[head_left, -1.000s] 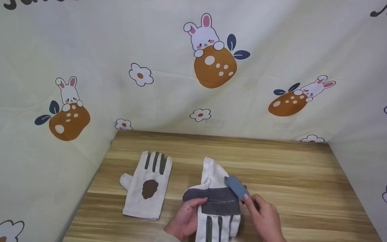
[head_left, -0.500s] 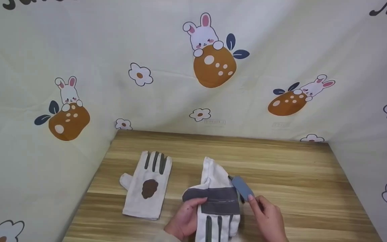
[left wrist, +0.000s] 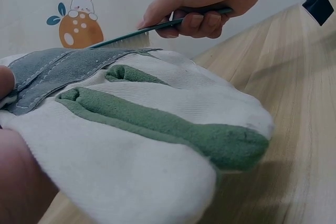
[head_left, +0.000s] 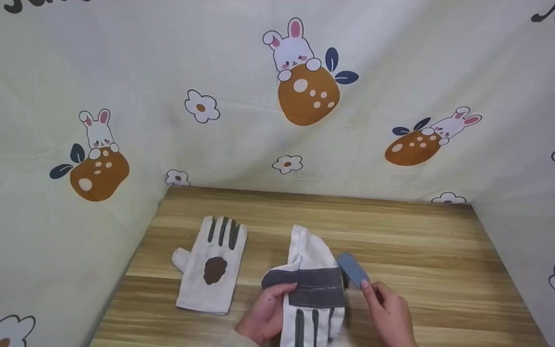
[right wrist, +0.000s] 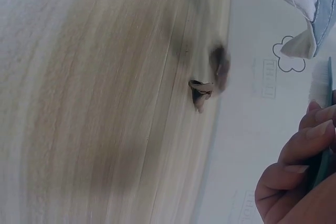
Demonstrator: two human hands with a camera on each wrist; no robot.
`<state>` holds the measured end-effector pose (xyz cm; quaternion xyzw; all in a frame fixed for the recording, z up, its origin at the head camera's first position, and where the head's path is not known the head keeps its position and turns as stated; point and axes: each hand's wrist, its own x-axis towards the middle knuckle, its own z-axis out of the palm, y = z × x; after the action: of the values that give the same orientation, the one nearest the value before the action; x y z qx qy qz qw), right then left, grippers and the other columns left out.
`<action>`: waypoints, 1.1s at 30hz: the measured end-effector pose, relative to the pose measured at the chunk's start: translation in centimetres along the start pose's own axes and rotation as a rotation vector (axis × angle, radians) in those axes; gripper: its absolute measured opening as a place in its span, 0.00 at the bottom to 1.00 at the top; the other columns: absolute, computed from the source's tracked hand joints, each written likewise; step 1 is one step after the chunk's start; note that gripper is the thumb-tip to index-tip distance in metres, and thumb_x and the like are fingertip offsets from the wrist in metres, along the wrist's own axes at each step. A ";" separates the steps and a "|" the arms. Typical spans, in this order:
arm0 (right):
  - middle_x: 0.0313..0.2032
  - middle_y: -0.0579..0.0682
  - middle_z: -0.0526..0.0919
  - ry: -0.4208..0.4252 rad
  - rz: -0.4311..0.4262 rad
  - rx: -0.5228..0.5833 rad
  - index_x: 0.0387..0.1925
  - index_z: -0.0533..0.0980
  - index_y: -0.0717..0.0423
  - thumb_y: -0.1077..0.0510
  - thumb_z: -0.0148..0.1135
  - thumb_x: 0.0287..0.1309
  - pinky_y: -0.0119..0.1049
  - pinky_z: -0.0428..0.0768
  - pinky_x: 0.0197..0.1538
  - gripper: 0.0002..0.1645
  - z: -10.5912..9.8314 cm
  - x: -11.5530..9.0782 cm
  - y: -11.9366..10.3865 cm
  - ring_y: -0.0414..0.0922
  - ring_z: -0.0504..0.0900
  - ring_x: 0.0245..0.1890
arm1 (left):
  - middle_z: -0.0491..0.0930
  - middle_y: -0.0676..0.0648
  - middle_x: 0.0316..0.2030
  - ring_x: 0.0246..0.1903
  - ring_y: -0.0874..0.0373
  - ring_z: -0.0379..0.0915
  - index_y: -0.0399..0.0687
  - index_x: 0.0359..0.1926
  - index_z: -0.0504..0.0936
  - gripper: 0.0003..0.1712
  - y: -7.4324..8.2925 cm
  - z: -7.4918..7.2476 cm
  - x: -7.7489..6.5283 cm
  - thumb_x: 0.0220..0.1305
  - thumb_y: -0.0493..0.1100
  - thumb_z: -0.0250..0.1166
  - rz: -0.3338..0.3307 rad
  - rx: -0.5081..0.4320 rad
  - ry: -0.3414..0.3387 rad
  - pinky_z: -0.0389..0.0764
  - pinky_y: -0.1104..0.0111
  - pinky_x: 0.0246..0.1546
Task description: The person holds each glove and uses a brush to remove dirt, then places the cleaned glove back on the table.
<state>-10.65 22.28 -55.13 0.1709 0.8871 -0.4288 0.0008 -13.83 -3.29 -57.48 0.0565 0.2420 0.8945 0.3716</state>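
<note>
My left hand [head_left: 269, 311] holds a white work glove [head_left: 316, 250] with grey patches and green finger strips. Its cuff points away and its fingers point toward me. My right hand [head_left: 387, 311] grips a flat blue-backed brush [head_left: 353, 269], whose far end is right at the glove's right edge. Pale bristles [left wrist: 134, 41] show under the brush in the left wrist view, partly hidden behind the glove. A small dark brown scrap [right wrist: 200, 95] appears in the right wrist view, with a blurred dark bit [right wrist: 219, 66] beside it.
A second white glove [head_left: 195, 289] lies flat on the wooden table [head_left: 431, 250] to the left, with a brown patch [head_left: 215, 271] on it. Pale cloth walls [head_left: 239, 144] printed with rabbits and flowers enclose the back and sides.
The brush in my right hand has slid rightward and slightly toward me, from over the glove's edge to beside it. My left hand and both gloves have stayed in place.
</note>
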 end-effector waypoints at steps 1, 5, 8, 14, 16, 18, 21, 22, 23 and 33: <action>0.19 0.46 0.70 0.011 -0.010 0.001 0.31 0.76 0.56 0.26 0.42 0.54 0.32 0.65 0.20 0.38 0.0 0.0 0.1 0.43 0.67 0.20 | 0.68 0.37 0.57 0.59 0.46 0.60 0.34 0.61 0.61 0.24 0.0 0.0 0.0 0.65 0.39 0.44 0.004 0.002 -0.006 0.56 0.57 0.63; 0.17 0.46 0.69 0.043 -0.042 -0.002 0.29 0.77 0.56 0.28 0.44 0.55 0.31 0.65 0.20 0.36 0.0 -0.2 0.2 0.42 0.67 0.18 | 0.69 0.37 0.56 0.59 0.46 0.61 0.35 0.59 0.64 0.23 0.1 0.5 -0.2 0.66 0.39 0.41 -0.004 -0.007 -0.032 0.56 0.57 0.63; 0.17 0.46 0.70 0.029 -0.031 0.003 0.29 0.76 0.56 0.28 0.44 0.55 0.32 0.65 0.20 0.36 0.0 -0.3 0.2 0.42 0.67 0.19 | 0.69 0.37 0.57 0.59 0.46 0.61 0.34 0.59 0.65 0.23 0.2 0.6 -0.3 0.66 0.39 0.41 -0.009 -0.003 -0.027 0.56 0.57 0.63; 0.17 0.46 0.70 0.027 -0.027 0.001 0.27 0.76 0.55 0.28 0.45 0.54 0.31 0.65 0.20 0.34 0.1 -0.4 0.2 0.43 0.67 0.19 | 0.68 0.37 0.57 0.59 0.46 0.60 0.34 0.59 0.64 0.23 0.2 0.5 -0.3 0.66 0.39 0.41 -0.006 -0.001 -0.046 0.55 0.57 0.63; 0.17 0.46 0.70 0.026 -0.028 0.004 0.27 0.76 0.55 0.28 0.45 0.54 0.31 0.65 0.19 0.34 0.2 -0.4 0.2 0.43 0.67 0.18 | 0.68 0.37 0.57 0.59 0.46 0.60 0.34 0.59 0.64 0.23 0.2 0.4 -0.3 0.66 0.39 0.41 -0.005 -0.002 -0.053 0.55 0.57 0.63; 0.17 0.46 0.69 0.017 -0.023 0.010 0.27 0.76 0.55 0.28 0.46 0.54 0.31 0.64 0.19 0.35 0.2 -0.4 0.3 0.43 0.67 0.18 | 0.68 0.36 0.57 0.59 0.46 0.60 0.33 0.60 0.64 0.23 0.2 0.4 -0.3 0.66 0.39 0.41 -0.009 -0.008 -0.053 0.55 0.58 0.63; 0.17 0.46 0.70 0.006 -0.026 0.022 0.28 0.76 0.55 0.28 0.46 0.54 0.31 0.65 0.19 0.35 0.3 -0.5 0.4 0.42 0.67 0.18 | 0.68 0.36 0.57 0.60 0.46 0.60 0.33 0.60 0.62 0.24 0.3 0.4 -0.3 0.66 0.39 0.41 -0.011 -0.017 -0.032 0.56 0.58 0.63; 0.17 0.46 0.70 0.005 -0.029 0.024 0.28 0.76 0.55 0.28 0.46 0.53 0.31 0.65 0.18 0.34 0.4 -0.5 0.5 0.42 0.67 0.18 | 0.68 0.36 0.57 0.60 0.46 0.60 0.33 0.61 0.61 0.24 0.3 0.3 -0.4 0.66 0.40 0.42 -0.013 -0.019 -0.023 0.56 0.58 0.63; 0.17 0.46 0.69 0.006 -0.032 0.025 0.28 0.76 0.55 0.28 0.47 0.53 0.31 0.65 0.18 0.34 0.4 -0.5 0.5 0.42 0.67 0.17 | 0.68 0.36 0.57 0.60 0.46 0.60 0.32 0.61 0.61 0.25 0.4 0.3 -0.4 0.66 0.40 0.42 -0.014 -0.025 -0.014 0.56 0.58 0.63; 0.17 0.46 0.70 -0.015 -0.026 0.025 0.29 0.77 0.56 0.29 0.46 0.55 0.31 0.65 0.20 0.34 0.6 -0.6 0.8 0.42 0.67 0.18 | 0.64 0.35 0.60 0.61 0.46 0.57 0.31 0.64 0.56 0.28 0.8 -0.3 -0.2 0.66 0.41 0.41 -0.027 -0.045 -0.008 0.56 0.59 0.63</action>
<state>-9.95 22.09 -56.07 0.1560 0.8839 -0.4409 -0.0004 -14.30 -3.99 -57.36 0.0486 0.2213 0.8943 0.3860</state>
